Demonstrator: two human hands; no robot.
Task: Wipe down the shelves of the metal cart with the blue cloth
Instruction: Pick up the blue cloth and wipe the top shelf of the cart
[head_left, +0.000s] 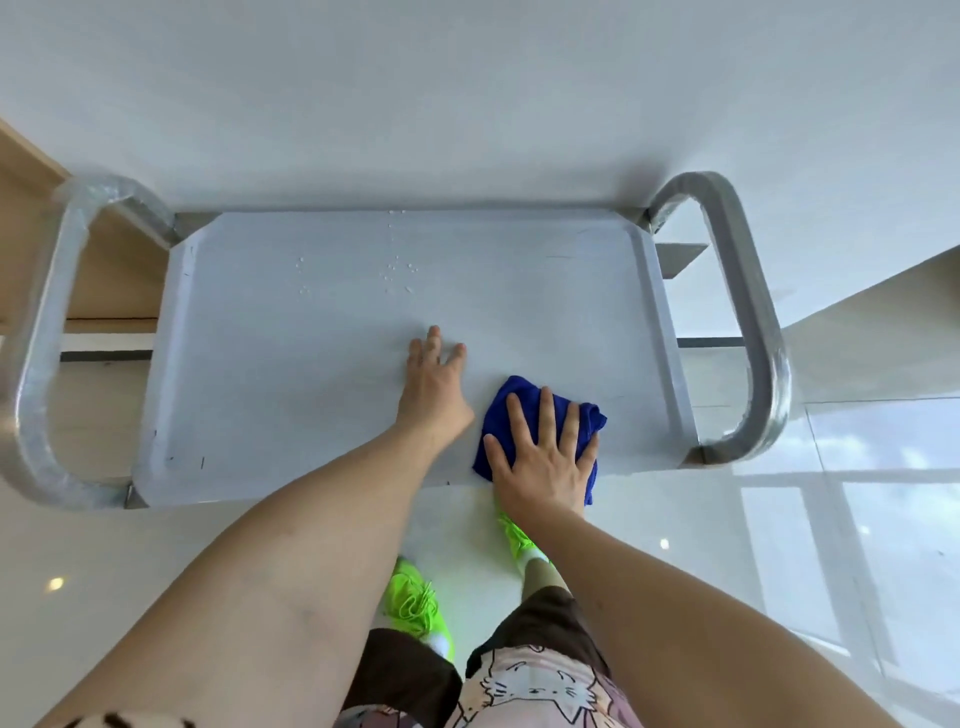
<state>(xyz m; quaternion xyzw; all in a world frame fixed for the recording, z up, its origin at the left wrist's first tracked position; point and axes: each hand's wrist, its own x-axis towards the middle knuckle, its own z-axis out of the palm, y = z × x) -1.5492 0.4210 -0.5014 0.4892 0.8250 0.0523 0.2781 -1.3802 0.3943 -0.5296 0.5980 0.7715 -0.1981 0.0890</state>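
The metal cart's top shelf (291, 364) fills the middle of the head view, a flat grey tray with raised edges. A folded blue cloth (506, 402) lies on the shelf near its front edge, right of centre. My right hand (543, 457) presses flat on the cloth with fingers spread. My left hand (434, 387) rests flat on the bare shelf just left of the cloth, fingers apart and holding nothing. Small water droplets (397, 273) dot the far half of the shelf.
Curved tube handles stand at both ends of the cart, left handle (39, 332) and right handle (748, 322). A white wall (467, 104) runs behind the cart. A wooden unit (109, 280) sits at the far left. Glossy floor tiles (857, 519) lie around my green shoes (415, 605).
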